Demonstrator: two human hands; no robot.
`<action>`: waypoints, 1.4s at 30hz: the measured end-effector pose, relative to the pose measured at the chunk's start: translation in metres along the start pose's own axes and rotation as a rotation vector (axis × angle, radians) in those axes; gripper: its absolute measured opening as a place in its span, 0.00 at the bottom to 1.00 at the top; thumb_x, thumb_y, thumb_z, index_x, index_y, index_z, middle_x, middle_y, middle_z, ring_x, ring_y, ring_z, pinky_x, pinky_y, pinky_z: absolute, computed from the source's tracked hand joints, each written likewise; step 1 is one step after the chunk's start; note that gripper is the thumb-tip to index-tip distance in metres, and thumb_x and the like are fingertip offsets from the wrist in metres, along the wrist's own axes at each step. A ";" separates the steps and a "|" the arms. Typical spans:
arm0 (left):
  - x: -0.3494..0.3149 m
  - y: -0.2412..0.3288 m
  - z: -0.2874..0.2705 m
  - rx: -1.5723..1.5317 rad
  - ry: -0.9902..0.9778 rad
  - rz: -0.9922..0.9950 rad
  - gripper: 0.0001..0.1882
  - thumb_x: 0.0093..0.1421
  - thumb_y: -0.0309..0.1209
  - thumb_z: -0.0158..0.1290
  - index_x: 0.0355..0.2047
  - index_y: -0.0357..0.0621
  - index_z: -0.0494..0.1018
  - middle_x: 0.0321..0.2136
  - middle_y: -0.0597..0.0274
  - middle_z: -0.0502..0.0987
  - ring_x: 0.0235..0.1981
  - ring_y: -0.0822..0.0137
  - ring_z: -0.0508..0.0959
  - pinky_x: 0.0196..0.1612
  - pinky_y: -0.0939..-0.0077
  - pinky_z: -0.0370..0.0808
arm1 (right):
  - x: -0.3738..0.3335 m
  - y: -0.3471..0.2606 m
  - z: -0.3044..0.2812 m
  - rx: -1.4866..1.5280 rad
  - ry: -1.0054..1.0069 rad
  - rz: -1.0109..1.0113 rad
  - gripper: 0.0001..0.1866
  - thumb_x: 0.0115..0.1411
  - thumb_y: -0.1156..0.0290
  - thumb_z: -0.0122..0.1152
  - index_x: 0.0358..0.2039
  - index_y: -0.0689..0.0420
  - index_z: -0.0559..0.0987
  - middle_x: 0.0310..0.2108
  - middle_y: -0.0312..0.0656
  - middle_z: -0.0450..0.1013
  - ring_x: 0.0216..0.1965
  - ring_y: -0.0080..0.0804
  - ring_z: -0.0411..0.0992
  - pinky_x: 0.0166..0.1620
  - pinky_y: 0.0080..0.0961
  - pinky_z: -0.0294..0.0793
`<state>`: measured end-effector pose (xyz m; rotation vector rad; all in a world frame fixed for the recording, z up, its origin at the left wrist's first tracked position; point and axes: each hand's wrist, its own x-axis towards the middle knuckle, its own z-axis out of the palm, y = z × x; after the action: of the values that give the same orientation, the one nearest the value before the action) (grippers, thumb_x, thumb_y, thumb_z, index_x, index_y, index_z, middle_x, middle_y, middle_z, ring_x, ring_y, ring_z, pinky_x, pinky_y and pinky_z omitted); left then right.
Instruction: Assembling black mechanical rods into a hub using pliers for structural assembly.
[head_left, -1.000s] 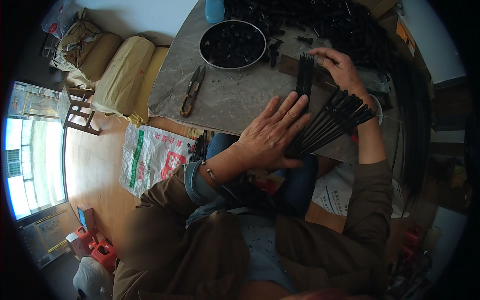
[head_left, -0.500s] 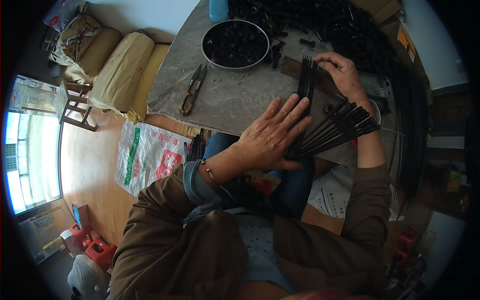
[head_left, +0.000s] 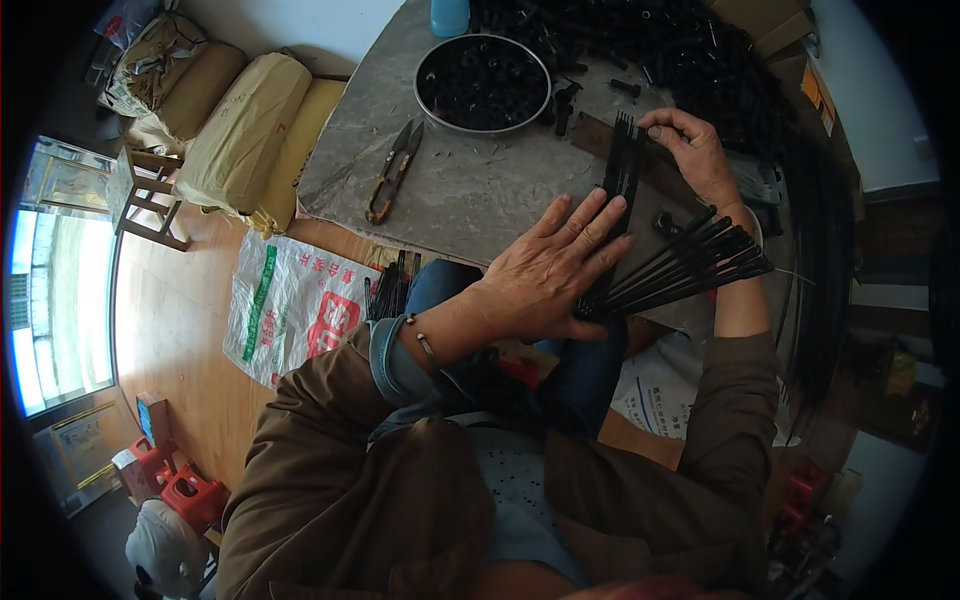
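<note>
My left hand lies palm down with fingers stretched over a row of thin black rods near the table's front edge. Beyond its fingertips the narrow rod tips stick out. At those tips my right hand has thumb and forefinger pinched together; whatever is between them is too small to make out. A fanned bundle of thicker black rods spreads from beside my left thumb toward my right wrist. Under the rod tips is a flat brown strip.
A round metal bowl of small black parts stands at the back, beside a blue bottle. Scissors lie to the left. Black parts heap along the far side. Left of the table are wrapped bales and a wooden stool.
The view has shifted slightly, so the table things sit a little farther right. Both hands keep nearly the same pose on the rods; the fanned bundle has dropped slightly.
</note>
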<state>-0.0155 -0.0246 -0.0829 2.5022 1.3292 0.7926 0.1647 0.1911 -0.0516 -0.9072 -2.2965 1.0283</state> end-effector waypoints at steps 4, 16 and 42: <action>0.000 0.000 -0.002 -0.001 0.002 -0.007 0.52 0.45 0.61 0.58 0.61 0.36 0.59 0.65 0.40 0.48 0.68 0.47 0.46 0.67 0.53 0.46 | 0.003 0.001 0.000 -0.009 -0.020 -0.005 0.08 0.62 0.76 0.54 0.39 0.60 0.79 0.37 0.34 0.76 0.42 0.21 0.72 0.48 0.18 0.69; 0.000 -0.001 0.000 -0.005 0.026 0.008 0.51 0.45 0.61 0.58 0.59 0.35 0.61 0.65 0.42 0.51 0.68 0.47 0.47 0.67 0.52 0.47 | -0.003 -0.013 0.014 -0.208 0.072 -0.029 0.09 0.62 0.71 0.55 0.41 0.59 0.77 0.35 0.34 0.75 0.38 0.21 0.72 0.44 0.19 0.70; -0.003 0.000 -0.001 -0.003 -0.016 0.002 0.52 0.44 0.61 0.59 0.62 0.38 0.59 0.66 0.46 0.49 0.68 0.49 0.47 0.67 0.54 0.47 | -0.029 -0.041 -0.001 -0.535 0.129 0.108 0.08 0.58 0.76 0.54 0.37 0.62 0.78 0.34 0.42 0.74 0.35 0.34 0.74 0.41 0.26 0.71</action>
<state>-0.0180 -0.0270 -0.0831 2.5033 1.3193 0.7722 0.1695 0.1497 -0.0231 -1.2700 -2.4713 0.3701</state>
